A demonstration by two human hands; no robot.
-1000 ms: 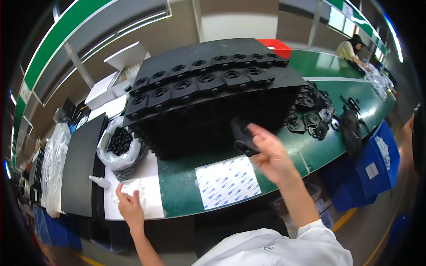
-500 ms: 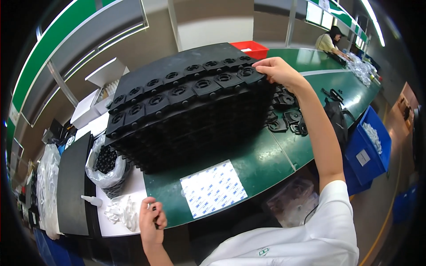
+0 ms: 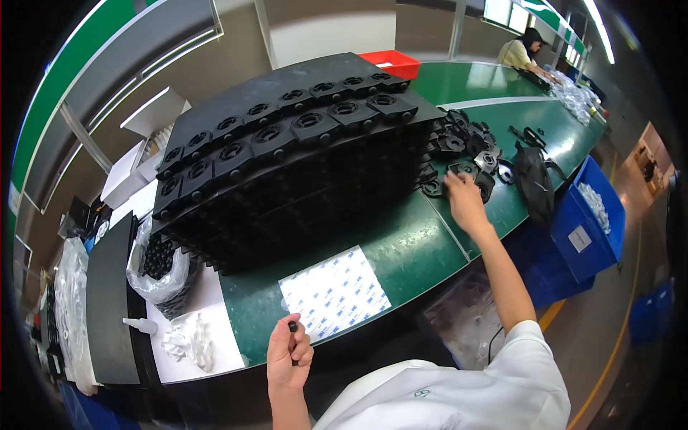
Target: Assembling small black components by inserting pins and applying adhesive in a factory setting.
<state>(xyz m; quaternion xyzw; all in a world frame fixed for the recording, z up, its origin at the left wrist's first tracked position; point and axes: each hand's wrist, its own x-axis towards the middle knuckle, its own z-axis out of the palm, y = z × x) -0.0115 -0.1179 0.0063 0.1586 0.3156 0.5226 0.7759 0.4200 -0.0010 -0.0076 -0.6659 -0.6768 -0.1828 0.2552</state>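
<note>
My left hand (image 3: pixel 289 355) is closed at the front edge of the bench, beside a white sheet with blue print (image 3: pixel 337 292). A small black ball (image 3: pixel 292 326) shows between its thumb and forefinger. At the right of the bench, my right hand (image 3: pixel 466 202) reaches down to a pile of loose black plastic parts with round openings (image 3: pixel 453 141). Its fingertips are smeared, and I cannot tell whether they grip a part. A tall stack of black panels (image 3: pixel 301 208) fills the middle. Black parts with round openings (image 3: pixel 310 120) sit in two rows on its top panel.
To the left stand a bag of small black balls (image 3: pixel 159 259), a white dropper bottle (image 3: pixel 140 325), crumpled white pieces (image 3: pixel 188 342) and upright black panels (image 3: pixel 111 308). A red bin (image 3: pixel 401 64) is behind the stack, blue bins (image 3: pixel 584 222) at the right. Another person (image 3: pixel 517 54) works far right.
My right hand has left the parts on top of the stack and come down to the loose pile. My left hand has moved right, and the ball in it now shows.
</note>
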